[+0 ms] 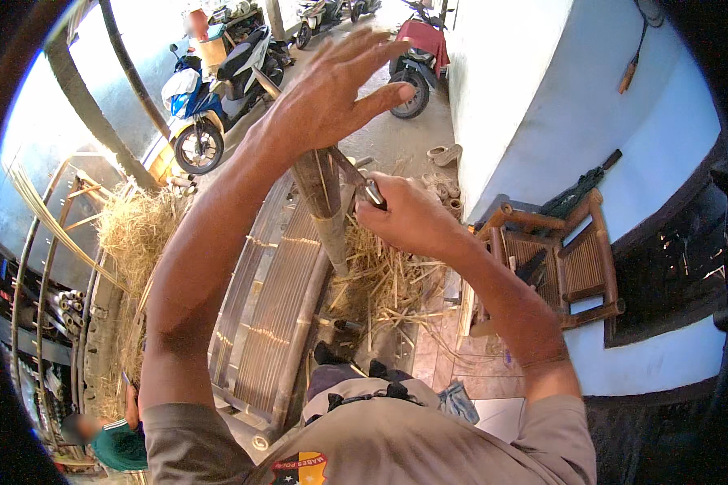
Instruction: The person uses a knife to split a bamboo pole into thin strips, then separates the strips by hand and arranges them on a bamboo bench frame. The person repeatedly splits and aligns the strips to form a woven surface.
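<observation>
A thick bamboo pole (322, 198) slants up in front of me and passes behind my left wrist. My left hand (332, 93) is raised over its upper part, fingers stretched out and slightly blurred; whether the palm touches the pole is hidden. In my right hand (412, 212) is a knife (374, 194), gripped by its handle with the fingers wrapped round it. Its blade points up and left and lies close against the pole's right side, just below my left hand. Part of the blade is hidden behind the pole and wrist.
Bamboo shavings (380, 283) are heaped below the pole. A slatted bamboo bench (275, 315) stands to the left, a bamboo chair (570, 271) to the right by the wall. Motorbikes (198, 145) are parked ahead. A person in green (121, 443) is at lower left.
</observation>
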Action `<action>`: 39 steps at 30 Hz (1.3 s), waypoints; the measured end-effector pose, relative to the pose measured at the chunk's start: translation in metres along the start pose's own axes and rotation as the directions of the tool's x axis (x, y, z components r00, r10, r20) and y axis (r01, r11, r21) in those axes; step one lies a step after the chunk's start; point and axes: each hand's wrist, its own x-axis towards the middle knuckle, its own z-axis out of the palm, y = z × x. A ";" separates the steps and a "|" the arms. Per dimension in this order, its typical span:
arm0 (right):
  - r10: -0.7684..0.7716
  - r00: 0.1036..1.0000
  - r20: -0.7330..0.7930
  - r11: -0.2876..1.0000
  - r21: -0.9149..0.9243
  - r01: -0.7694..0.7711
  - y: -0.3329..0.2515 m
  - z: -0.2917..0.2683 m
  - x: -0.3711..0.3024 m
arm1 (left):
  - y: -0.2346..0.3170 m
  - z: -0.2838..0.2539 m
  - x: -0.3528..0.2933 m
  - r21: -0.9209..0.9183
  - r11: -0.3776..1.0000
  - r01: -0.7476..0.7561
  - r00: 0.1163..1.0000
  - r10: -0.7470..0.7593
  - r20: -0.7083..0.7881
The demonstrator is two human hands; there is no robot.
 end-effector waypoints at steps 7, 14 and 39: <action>0.007 1.000 -0.028 0.999 -0.040 -0.008 0.047 0.014 0.021 | 0.020 0.024 -0.038 0.251 0.953 0.169 0.910 -0.053 -0.412; -0.160 0.986 -0.055 0.970 -0.193 0.147 0.107 0.066 0.056 | -0.021 0.057 -0.052 0.073 0.986 0.147 0.814 -0.079 -0.576; 0.005 0.999 0.034 0.836 -0.548 0.015 0.172 0.083 0.101 | -0.065 0.066 -0.026 0.158 0.978 0.139 0.798 -0.016 -0.602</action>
